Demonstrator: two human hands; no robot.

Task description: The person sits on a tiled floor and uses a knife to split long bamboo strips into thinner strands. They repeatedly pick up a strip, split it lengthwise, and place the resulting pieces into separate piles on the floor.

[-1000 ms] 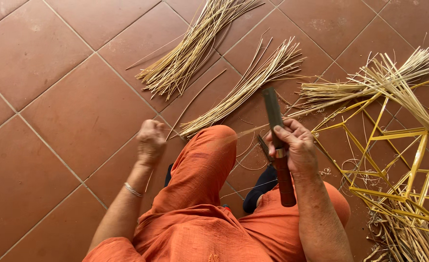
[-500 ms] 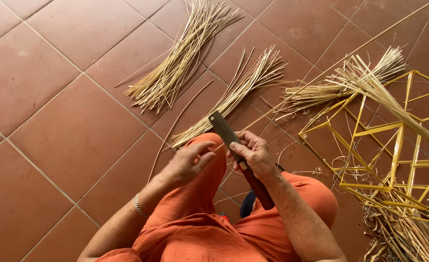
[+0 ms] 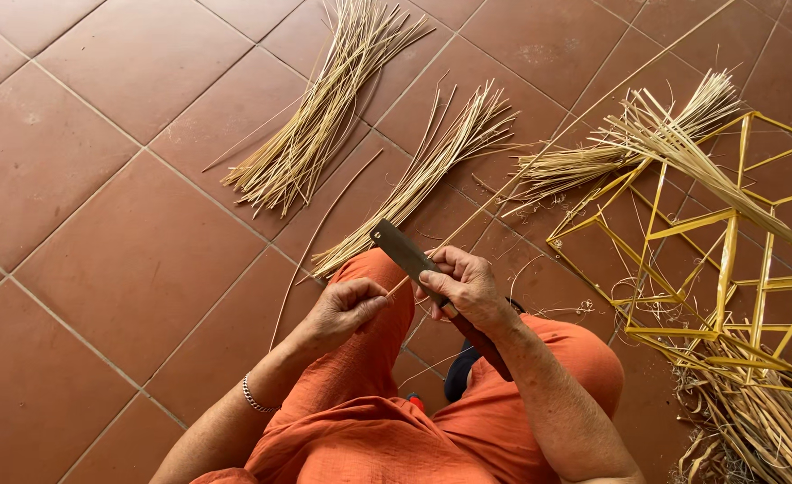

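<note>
Step in hand, as judged: paring a thin bamboo strip [image 3: 503,193] against a knife blade [image 3: 402,248]. Left hand [image 3: 347,307] pinches the strip's near end between thumb and fingers; right hand [image 3: 468,287] is closed around the knife, thumb by the blade. Likely best practice: shallow blade angle, steady pull, fingers clear of the edge. The strip is pale, very slender, running from above the orange-clad knees out over the tiled floor [image 3: 100,233] toward the bundles of splints [image 3: 320,116].

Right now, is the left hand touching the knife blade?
Apart. The head view shows the left hand pinching a thin strip, with orange cloth visible between it and the knife blade, which the right hand holds.
</note>
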